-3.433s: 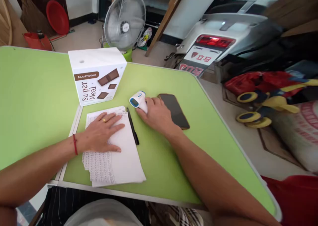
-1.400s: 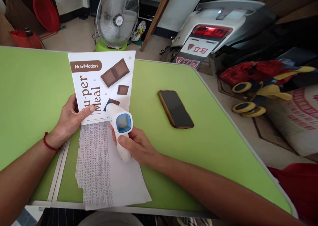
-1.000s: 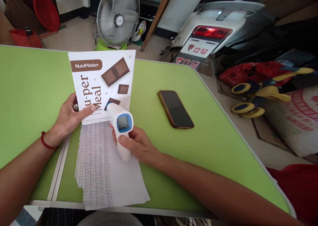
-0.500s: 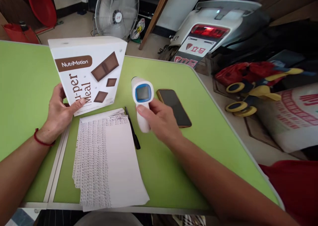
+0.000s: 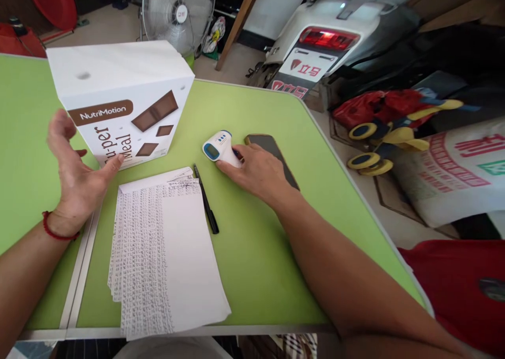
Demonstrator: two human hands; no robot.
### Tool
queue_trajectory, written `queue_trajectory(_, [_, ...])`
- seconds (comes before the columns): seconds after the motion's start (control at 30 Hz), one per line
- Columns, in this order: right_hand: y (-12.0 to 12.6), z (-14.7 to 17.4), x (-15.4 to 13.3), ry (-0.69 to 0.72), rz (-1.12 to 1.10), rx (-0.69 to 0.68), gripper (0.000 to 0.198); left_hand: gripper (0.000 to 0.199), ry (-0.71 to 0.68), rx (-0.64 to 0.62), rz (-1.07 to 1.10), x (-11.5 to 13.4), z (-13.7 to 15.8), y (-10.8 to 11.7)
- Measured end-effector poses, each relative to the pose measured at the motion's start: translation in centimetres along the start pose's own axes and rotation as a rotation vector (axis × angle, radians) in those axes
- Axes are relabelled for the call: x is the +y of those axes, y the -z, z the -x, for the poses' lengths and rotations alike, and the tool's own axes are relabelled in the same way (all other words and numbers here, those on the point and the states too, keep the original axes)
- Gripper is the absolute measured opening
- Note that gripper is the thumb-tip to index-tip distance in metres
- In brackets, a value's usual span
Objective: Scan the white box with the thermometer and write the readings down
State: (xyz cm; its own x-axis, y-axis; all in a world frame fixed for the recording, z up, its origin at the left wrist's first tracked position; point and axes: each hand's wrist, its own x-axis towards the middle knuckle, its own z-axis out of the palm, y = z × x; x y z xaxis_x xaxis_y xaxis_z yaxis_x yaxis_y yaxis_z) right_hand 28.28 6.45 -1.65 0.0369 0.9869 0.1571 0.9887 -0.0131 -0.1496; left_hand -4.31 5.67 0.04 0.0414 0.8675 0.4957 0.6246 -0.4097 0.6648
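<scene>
A white box (image 5: 118, 101) printed "NutriMotion", with brown bar pictures, stands on the green table. My left hand (image 5: 77, 175) is at its near left corner with fingers spread; the thumb tip overlaps the lower front, and whether it touches I cannot tell. My right hand (image 5: 258, 172) is closed around the handle of a white infrared thermometer (image 5: 221, 146) with a blue-rimmed screen, tipped on its side low at the tabletop. Partly behind that hand lies a dark phone (image 5: 276, 151) in a yellowish case. Handwritten sheets (image 5: 193, 264) lie in front, a black pen (image 5: 207, 201) along their right edge.
The green table (image 5: 260, 275) has a metal edge and a seam at left. Beyond it stand a large fan (image 5: 179, 14) and a white scooter (image 5: 327, 38). Right of the table are a yellow-and-blue wheeled toy (image 5: 379, 143), a printed white sack (image 5: 453, 170) and a red seat (image 5: 461, 280).
The thermometer has come down from upright to lying on its side near the table. My left hand's fingers have opened away from the box, which now stands farther left with more of its top showing.
</scene>
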Motion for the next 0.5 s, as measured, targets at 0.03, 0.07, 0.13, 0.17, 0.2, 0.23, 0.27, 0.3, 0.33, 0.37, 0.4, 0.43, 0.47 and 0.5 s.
queue_trajectory(0.03, [0.0, 0.1, -0.1, 0.014, 0.017, 0.026, 0.036, 0.076, 0.004, 0.116, -0.076, 0.3, 0.3, 0.1])
queue_trajectory(0.07, [0.1, 0.3, -0.3, 0.034, 0.032, 0.062, 0.038, 0.073, -0.006, 0.187, -0.148, 0.6, 0.5, 0.2])
queue_trajectory(0.13, [0.6, 0.9, -0.9, 0.074, 0.035, 0.132, 0.039, 0.069, -0.073, 0.309, -0.232, 1.1, 0.9, 0.3])
queue_trajectory(0.17, [0.9, 1.2, -1.3, 0.090, 0.016, 0.136, 0.038, 0.068, -0.139, 0.357, -0.235, 1.3, 1.1, 0.2])
queue_trajectory(0.2, [1.3, 1.6, -1.9, 0.097, -0.021, 0.098, 0.034, 0.066, -0.221, 0.381, -0.220, 1.5, 1.2, 0.1])
queue_trajectory(0.23, [1.6, 1.9, -2.4, 0.095, -0.070, 0.017, 0.029, 0.061, -0.306, 0.356, -0.193, 1.7, 1.2, 0.0])
queue_trajectory(0.27, [1.9, 2.3, -3.0, 0.102, -0.123, -0.096, 0.026, 0.053, -0.380, 0.276, -0.168, 1.9, 1.3, -0.1])
queue_trajectory(0.3, [2.2, 2.6, -3.5, 0.112, -0.162, -0.185, 0.023, 0.043, -0.437, 0.163, -0.142, 2.2, 1.3, -0.2])
queue_trajectory(0.33, [2.3, 2.9, -4.0, 0.120, -0.182, -0.246, 0.023, 0.033, -0.476, 0.044, -0.121, 2.5, 1.4, -0.2])
queue_trajectory(0.37, [2.3, 3.2, -4.3, 0.128, -0.185, -0.276, 0.022, 0.026, -0.500, -0.048, -0.104, 2.7, 1.4, -0.3])
queue_trajectory(0.4, [2.1, 3.4, -4.5, 0.132, -0.173, -0.278, 0.022, 0.022, -0.508, -0.129, -0.090, 3.0, 1.4, -0.4])
queue_trajectory(0.43, [2.0, 3.5, -4.6, 0.134, -0.154, -0.265, 0.021, 0.019, -0.500, -0.203, -0.076, 3.1, 1.5, -0.4])
queue_trajectory(0.47, [1.7, 3.6, -4.6, 0.137, -0.134, -0.246, 0.019, 0.018, -0.482, -0.278, -0.061, 3.2, 1.5, -0.5])
queue_trajectory(0.5, [1.5, 3.6, -4.5, 0.146, -0.114, -0.227, 0.018, 0.019, -0.461, -0.359, -0.045, 3.2, 1.5, -0.6])
